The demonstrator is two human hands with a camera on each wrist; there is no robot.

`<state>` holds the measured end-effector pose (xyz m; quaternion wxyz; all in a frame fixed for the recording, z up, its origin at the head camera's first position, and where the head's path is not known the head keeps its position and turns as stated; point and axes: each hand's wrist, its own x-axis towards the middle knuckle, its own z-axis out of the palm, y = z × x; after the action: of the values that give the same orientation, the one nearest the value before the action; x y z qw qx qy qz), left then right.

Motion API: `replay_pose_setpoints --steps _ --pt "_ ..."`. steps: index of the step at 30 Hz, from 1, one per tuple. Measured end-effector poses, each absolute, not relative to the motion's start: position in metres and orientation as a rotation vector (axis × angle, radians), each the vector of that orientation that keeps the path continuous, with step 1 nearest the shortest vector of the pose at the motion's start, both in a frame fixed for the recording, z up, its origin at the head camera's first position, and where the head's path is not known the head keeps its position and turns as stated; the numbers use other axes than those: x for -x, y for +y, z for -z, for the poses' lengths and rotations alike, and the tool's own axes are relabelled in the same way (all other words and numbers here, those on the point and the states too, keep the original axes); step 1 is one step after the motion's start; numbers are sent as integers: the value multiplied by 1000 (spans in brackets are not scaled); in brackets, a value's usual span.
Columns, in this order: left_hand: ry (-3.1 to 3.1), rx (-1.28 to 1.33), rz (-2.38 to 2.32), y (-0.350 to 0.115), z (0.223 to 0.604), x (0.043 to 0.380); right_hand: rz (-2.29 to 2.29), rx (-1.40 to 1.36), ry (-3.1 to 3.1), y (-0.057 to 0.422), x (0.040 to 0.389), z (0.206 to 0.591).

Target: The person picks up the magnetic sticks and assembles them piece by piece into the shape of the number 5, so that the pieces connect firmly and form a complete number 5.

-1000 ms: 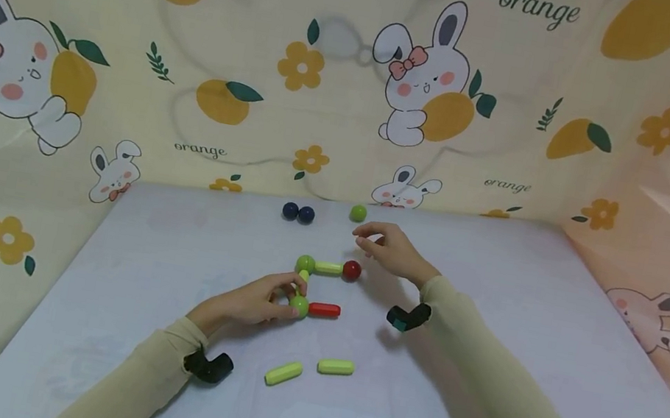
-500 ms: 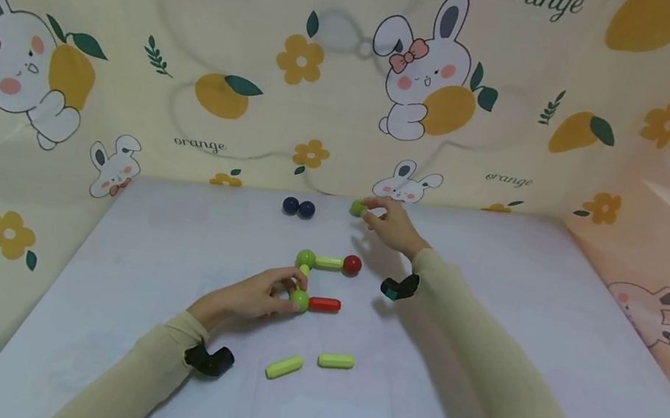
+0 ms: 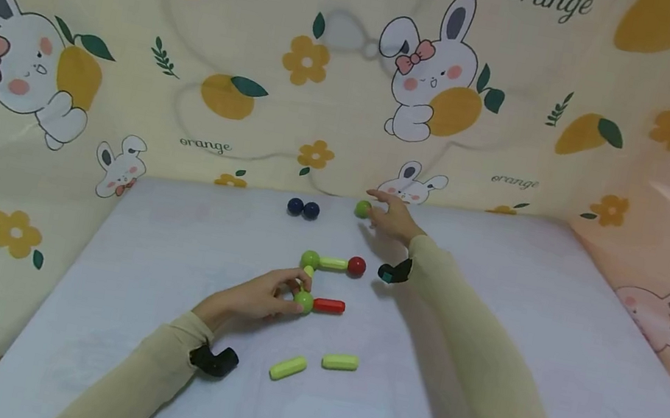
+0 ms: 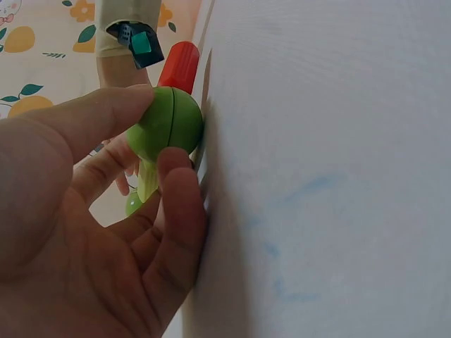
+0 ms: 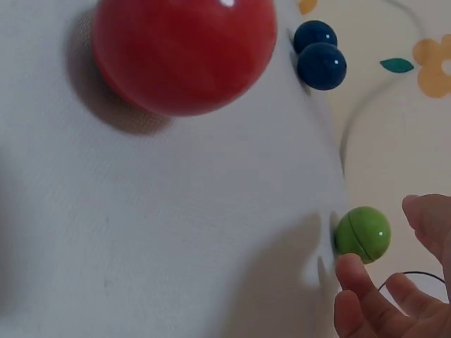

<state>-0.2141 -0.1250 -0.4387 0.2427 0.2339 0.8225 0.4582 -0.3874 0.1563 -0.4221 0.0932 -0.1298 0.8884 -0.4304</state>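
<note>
My left hand (image 3: 259, 294) pinches the near green ball (image 4: 168, 125) of a joined piece, thumb on one side and fingers on the other. A red stick (image 3: 329, 306) points right from that ball. A light green stick (image 3: 308, 277), partly hidden by fingers, runs back to a second green ball (image 3: 310, 259). From there another light green stick (image 3: 333, 263) leads to a red ball (image 3: 356, 266). At the table's back, my right hand (image 3: 395, 218) is beside a loose green ball (image 5: 363, 234). Its thumb stands apart from its fingers; whether a fingertip touches the ball I cannot tell.
Two dark blue balls (image 3: 303, 209) sit side by side at the back, left of the loose green ball. Two loose light green sticks (image 3: 288, 367) lie near the front. Behind the white table (image 3: 168, 239) hangs a patterned cloth (image 3: 325, 110).
My right hand has moved back and slightly left to the loose green ball, and its fingers have spread. The left hand keeps its hold on the joined piece.
</note>
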Motion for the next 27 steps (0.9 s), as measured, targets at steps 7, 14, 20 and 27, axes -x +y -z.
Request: replay_pose_setpoints --steps 7,14,20,27 --pt "2256 -635 -1242 -124 441 215 1206 389 2639 155 389 427" --pt "2265 -649 -1238 -124 439 214 1087 472 2648 150 395 428" --pt "2266 -632 -1229 -124 438 213 1033 498 2695 147 395 432" --pt "2257 -601 -1242 -122 437 212 1039 471 2713 149 389 430"
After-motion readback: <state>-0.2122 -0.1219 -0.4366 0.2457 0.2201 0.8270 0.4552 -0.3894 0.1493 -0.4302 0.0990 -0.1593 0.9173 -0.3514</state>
